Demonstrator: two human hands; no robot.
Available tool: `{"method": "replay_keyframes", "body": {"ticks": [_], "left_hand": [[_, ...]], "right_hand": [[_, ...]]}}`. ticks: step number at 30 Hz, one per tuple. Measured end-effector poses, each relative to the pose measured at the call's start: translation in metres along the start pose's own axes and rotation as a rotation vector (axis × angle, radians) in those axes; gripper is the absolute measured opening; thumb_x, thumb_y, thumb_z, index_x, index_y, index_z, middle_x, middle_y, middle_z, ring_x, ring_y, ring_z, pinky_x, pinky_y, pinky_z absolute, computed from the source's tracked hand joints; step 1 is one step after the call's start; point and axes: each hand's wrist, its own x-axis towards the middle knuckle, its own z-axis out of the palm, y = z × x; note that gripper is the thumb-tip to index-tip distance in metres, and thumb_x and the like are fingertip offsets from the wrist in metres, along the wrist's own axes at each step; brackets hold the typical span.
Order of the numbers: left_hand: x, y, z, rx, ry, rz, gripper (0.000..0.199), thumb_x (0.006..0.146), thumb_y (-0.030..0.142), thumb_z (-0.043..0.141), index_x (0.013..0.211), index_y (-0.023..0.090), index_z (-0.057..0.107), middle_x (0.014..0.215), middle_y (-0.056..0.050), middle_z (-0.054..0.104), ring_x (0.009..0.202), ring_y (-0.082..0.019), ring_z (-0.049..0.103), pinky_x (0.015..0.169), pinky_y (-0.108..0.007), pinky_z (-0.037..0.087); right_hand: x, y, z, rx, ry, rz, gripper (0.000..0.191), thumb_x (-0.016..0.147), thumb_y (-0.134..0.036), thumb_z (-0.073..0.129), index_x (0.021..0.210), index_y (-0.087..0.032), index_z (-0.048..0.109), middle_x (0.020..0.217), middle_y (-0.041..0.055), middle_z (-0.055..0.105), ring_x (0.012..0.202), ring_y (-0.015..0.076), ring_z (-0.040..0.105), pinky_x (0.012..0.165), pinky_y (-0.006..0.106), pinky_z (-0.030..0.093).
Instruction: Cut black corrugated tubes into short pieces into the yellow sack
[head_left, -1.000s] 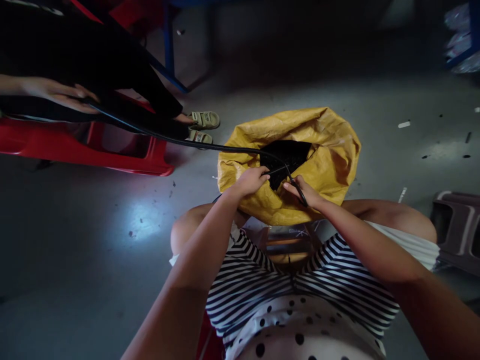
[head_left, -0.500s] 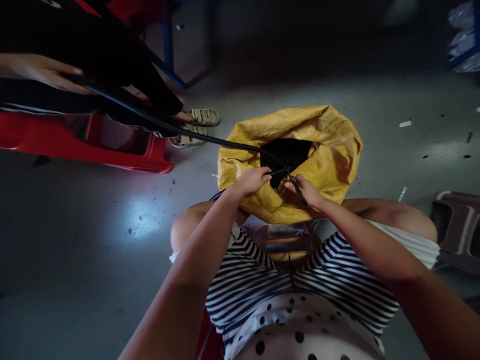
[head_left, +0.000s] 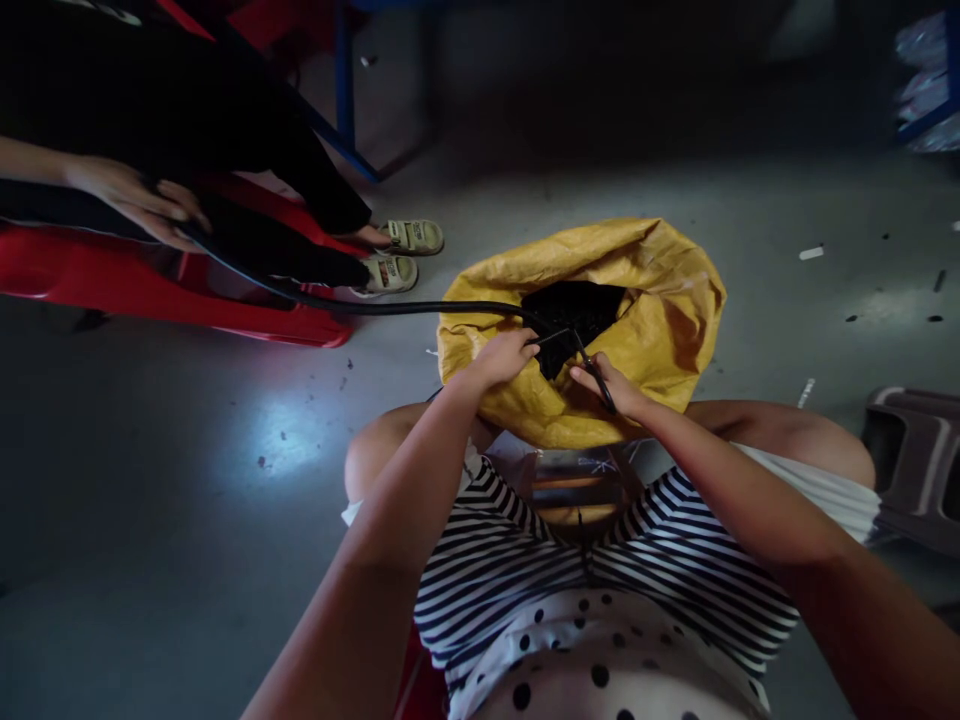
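Note:
A yellow woven sack (head_left: 660, 300) stands between my knees, its rim rolled down and dark material (head_left: 577, 305) inside. My right hand (head_left: 609, 380) grips black-handled scissors (head_left: 600, 385) over the near rim, blades pointing up and left above the opening. Across the left part of the rim, my left hand (head_left: 510, 356) is closed on a thin black strip (head_left: 547, 340) that reaches toward the blade tips. A long black cord (head_left: 420, 308) runs from the sack's mouth to another person's hand (head_left: 142, 200) at upper left.
That person, in dark clothes and sandals (head_left: 405, 238), is by a red plastic chair (head_left: 247, 315) on the left. A brown stool (head_left: 915, 460) stands at right. Blue metal legs (head_left: 345, 90) rise behind. Small scraps (head_left: 811, 253) lie on the grey floor.
The black cord has sagged from a straight slant into a curve and no longer crosses at the scissors. The other person's hand has shifted right and down. Both my hands have hardly moved.

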Motion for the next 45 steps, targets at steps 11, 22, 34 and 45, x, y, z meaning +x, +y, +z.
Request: {"method": "replay_keyframes", "body": {"ticks": [11, 22, 34, 45], "left_hand": [[-0.002, 0.008, 0.002, 0.011, -0.047, 0.026, 0.034, 0.101, 0.030, 0.051, 0.128, 0.020, 0.069, 0.128, -0.010, 0.074, 0.117, -0.026, 0.069, 0.103, -0.035, 0.051], [-0.001, 0.009, 0.008, 0.037, -0.095, 0.075, 0.037, 0.100, 0.030, 0.053, 0.133, 0.022, 0.068, 0.136, -0.009, 0.071, 0.125, -0.026, 0.066, 0.108, -0.034, 0.049], [0.001, 0.006, 0.005, 0.018, -0.081, 0.012, 0.036, 0.101, 0.030, 0.049, 0.129, 0.019, 0.069, 0.129, -0.011, 0.073, 0.118, -0.028, 0.068, 0.103, -0.037, 0.050], [0.000, 0.012, 0.002, -0.012, -0.050, 0.021, 0.036, 0.102, 0.027, 0.048, 0.130, 0.015, 0.067, 0.130, -0.013, 0.073, 0.121, -0.028, 0.067, 0.106, -0.037, 0.050]], "right_hand": [[0.002, 0.000, 0.001, -0.085, -0.040, 0.004, 0.064, 0.084, -0.081, 0.058, 0.104, -0.022, 0.046, 0.092, 0.0024, 0.062, 0.083, 0.0207, 0.059, 0.075, 0.034, 0.045], [0.003, 0.001, 0.003, -0.121, -0.010, -0.034, 0.060, 0.087, -0.080, 0.053, 0.100, -0.021, 0.049, 0.085, 0.0028, 0.062, 0.077, 0.0205, 0.058, 0.071, 0.032, 0.043], [0.005, 0.006, 0.004, -0.080, 0.052, -0.114, 0.060, 0.081, -0.082, 0.058, 0.090, -0.023, 0.050, 0.071, -0.0024, 0.053, 0.066, 0.0167, 0.050, 0.063, 0.030, 0.038], [0.000, 0.000, 0.004, -0.121, -0.056, -0.019, 0.062, 0.088, -0.077, 0.057, 0.114, -0.021, 0.050, 0.104, 0.0076, 0.067, 0.092, 0.0245, 0.063, 0.081, 0.037, 0.047]]}}
